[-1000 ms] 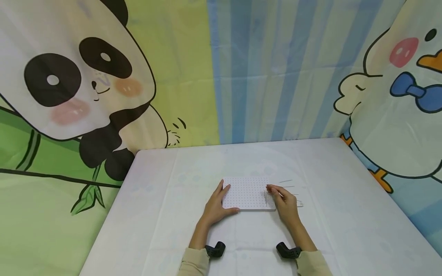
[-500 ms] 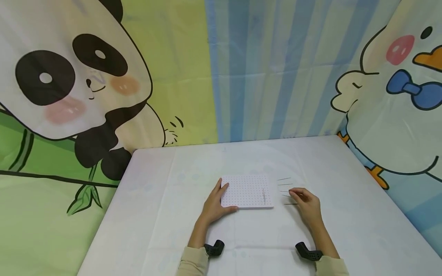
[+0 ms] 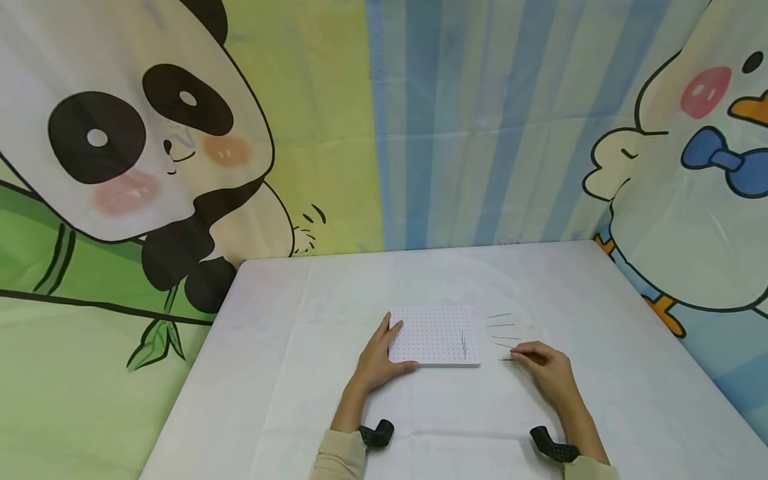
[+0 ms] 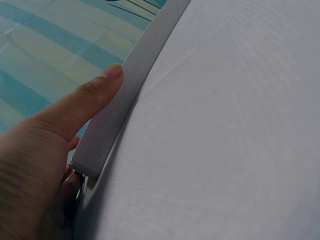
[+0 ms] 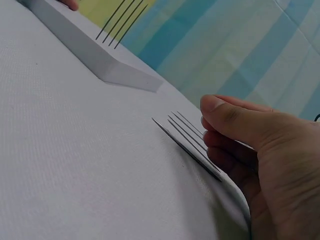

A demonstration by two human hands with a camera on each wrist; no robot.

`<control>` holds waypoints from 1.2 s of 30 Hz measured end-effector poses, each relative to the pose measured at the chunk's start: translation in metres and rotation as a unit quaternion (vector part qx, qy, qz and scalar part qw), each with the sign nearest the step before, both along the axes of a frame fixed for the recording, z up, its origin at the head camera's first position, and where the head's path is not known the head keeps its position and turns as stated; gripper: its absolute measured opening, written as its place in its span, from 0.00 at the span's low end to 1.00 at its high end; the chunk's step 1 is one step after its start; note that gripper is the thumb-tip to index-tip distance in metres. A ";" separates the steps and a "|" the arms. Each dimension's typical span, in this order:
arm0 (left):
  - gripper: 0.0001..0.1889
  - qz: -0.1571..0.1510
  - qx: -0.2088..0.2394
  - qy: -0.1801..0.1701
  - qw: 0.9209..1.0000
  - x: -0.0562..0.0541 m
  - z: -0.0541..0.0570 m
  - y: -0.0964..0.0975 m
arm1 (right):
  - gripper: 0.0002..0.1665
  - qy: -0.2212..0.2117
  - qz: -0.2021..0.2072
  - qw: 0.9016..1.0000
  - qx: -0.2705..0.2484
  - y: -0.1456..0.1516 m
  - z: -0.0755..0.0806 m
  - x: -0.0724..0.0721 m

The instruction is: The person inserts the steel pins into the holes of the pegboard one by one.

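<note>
A white pegboard (image 3: 429, 333) with rows of small holes lies flat on the table. My left hand (image 3: 375, 357) grips its near left corner; the thumb presses the front side (image 4: 110, 120), while the other fingers lie along the left edge. Several thin metal needles (image 5: 121, 21) stand upright in the board's right part. More needles (image 3: 501, 325) lie spread out to the right of the board. Over the nearest of these lying needles (image 5: 185, 150) is my right hand (image 3: 543, 370), its fingers bent, thumb and index tips close together, with no needle visible between them.
A white cloth covers the table (image 3: 336, 293), whose back edge meets a printed curtain (image 3: 456, 133) with a panda and a duck. Black wrist cameras (image 3: 377, 435) sit on both wrists.
My right hand has left the upright needles on the board and moved right, then slightly nearer me, to the lying needles. My left hand has stayed at the board's corner.
</note>
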State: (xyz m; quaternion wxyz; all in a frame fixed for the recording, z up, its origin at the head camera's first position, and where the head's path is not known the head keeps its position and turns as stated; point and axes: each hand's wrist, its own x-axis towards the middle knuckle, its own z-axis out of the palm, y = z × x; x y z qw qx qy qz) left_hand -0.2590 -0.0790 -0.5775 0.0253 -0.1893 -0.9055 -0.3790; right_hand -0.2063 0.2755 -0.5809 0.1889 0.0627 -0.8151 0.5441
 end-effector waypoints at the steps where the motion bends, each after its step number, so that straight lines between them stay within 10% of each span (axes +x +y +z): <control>1: 0.53 0.001 0.000 -0.001 1.000 0.000 0.000 0.000 | 0.06 0.002 0.003 1.000 0.002 0.000 0.000 0.001; 36: 0.52 0.004 -0.006 -0.014 1.000 0.000 0.004 0.001 | 0.07 0.036 0.020 0.995 0.086 -0.005 0.003 0.004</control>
